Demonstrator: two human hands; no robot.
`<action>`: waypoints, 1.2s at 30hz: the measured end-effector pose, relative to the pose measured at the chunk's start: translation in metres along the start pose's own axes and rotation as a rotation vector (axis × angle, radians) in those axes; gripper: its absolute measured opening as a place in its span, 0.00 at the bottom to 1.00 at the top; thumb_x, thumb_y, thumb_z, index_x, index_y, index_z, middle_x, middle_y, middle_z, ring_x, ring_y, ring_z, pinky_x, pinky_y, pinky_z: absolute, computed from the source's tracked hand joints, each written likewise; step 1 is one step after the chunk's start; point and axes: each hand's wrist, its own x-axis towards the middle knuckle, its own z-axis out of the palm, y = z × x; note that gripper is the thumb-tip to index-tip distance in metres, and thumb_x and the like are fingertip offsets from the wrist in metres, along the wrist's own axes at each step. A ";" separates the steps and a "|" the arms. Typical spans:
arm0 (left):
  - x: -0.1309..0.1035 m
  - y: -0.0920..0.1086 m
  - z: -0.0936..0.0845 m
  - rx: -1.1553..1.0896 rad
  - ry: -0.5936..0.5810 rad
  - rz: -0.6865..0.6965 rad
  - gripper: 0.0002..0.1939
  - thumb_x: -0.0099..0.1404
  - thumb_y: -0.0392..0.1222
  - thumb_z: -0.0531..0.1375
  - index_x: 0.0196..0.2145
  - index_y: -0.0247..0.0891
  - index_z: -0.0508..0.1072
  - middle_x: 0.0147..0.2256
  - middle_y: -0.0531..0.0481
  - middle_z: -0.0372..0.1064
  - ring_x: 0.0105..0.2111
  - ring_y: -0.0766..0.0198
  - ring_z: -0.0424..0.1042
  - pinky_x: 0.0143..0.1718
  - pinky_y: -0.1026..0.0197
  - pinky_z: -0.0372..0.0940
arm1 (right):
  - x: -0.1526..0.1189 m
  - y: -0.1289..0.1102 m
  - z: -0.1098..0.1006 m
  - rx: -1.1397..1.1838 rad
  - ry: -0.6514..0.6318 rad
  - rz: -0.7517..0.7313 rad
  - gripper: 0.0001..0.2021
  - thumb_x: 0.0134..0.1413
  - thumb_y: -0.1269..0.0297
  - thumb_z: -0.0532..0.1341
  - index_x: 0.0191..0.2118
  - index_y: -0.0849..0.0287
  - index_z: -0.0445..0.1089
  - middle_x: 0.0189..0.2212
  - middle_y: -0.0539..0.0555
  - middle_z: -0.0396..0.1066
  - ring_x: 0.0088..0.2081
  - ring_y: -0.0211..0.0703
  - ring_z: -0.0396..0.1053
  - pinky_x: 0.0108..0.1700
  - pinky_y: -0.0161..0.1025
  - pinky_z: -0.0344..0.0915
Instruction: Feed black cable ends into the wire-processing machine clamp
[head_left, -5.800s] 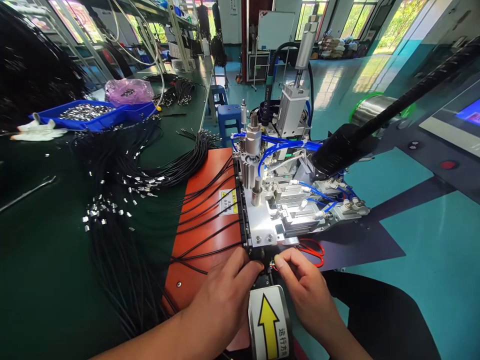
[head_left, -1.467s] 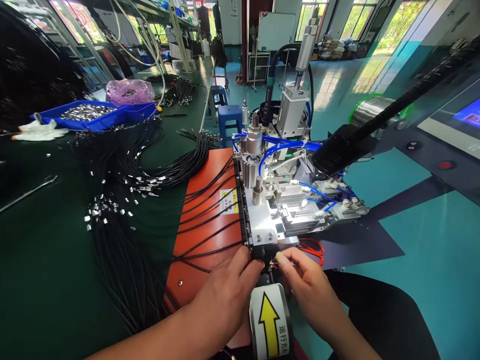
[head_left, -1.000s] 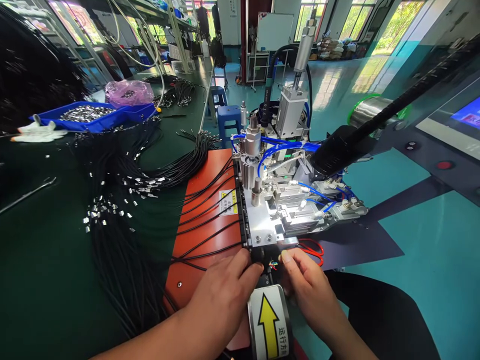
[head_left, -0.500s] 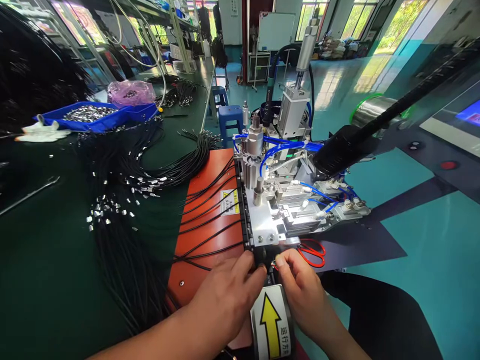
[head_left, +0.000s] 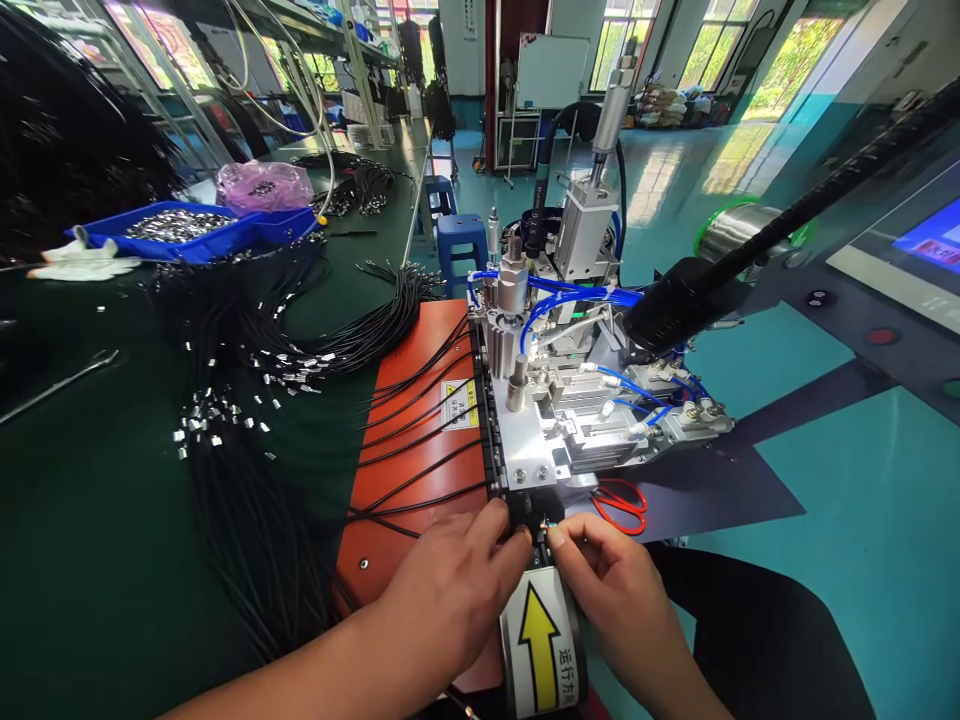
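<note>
My left hand [head_left: 461, 580] is closed at the front of the machine [head_left: 525, 430], its thumb and index finger pressed against a dark part there; what lies between them is hidden. Just to its right, my right hand [head_left: 619, 580] pinches the tips of thin coloured wires [head_left: 549, 525]. Below both hands is a curved metal cover bearing a yellow arrow label [head_left: 540, 640]. Several black cables [head_left: 420, 505] run across the orange-red plate [head_left: 420, 410] into the machine's left edge.
Red-handled scissors [head_left: 622, 505] lie right of the machine front. Bundles of black cables [head_left: 247, 530] with metal ends cover the dark green table [head_left: 90, 560]. Behind them are a blue tray [head_left: 225, 245] of small metal parts and a pink bag [head_left: 262, 187]. A black flexible hose [head_left: 690, 300] crosses from the right.
My right hand has shifted slightly right and down, and the coloured wire tips show more clearly. My left hand stays nearly in place. The camera view has turned slightly.
</note>
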 end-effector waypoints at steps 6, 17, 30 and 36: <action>0.003 -0.001 -0.003 -0.002 0.000 0.014 0.15 0.60 0.27 0.58 0.44 0.35 0.71 0.37 0.46 0.70 0.29 0.54 0.72 0.26 0.51 0.73 | 0.001 -0.002 -0.003 -0.114 -0.025 -0.036 0.15 0.65 0.52 0.56 0.32 0.55 0.69 0.27 0.48 0.69 0.30 0.41 0.66 0.31 0.34 0.62; 0.000 0.000 -0.003 -0.005 0.017 0.015 0.13 0.61 0.27 0.58 0.44 0.35 0.71 0.37 0.45 0.70 0.30 0.54 0.72 0.27 0.51 0.73 | 0.000 -0.002 -0.006 -0.234 -0.081 -0.117 0.14 0.71 0.55 0.50 0.35 0.54 0.65 0.30 0.47 0.67 0.33 0.40 0.65 0.37 0.36 0.61; 0.001 -0.001 -0.004 0.011 -0.017 0.007 0.12 0.62 0.28 0.56 0.44 0.35 0.70 0.38 0.45 0.69 0.31 0.56 0.72 0.29 0.53 0.73 | 0.004 -0.001 -0.007 -0.276 -0.085 -0.164 0.14 0.71 0.57 0.50 0.34 0.55 0.63 0.29 0.47 0.66 0.31 0.40 0.64 0.34 0.37 0.60; 0.000 -0.001 0.000 0.003 -0.005 0.010 0.13 0.63 0.28 0.56 0.45 0.35 0.70 0.38 0.45 0.69 0.31 0.57 0.72 0.30 0.55 0.72 | 0.007 0.000 -0.011 -0.286 -0.082 -0.118 0.14 0.70 0.56 0.50 0.34 0.55 0.64 0.28 0.48 0.66 0.32 0.41 0.65 0.34 0.37 0.61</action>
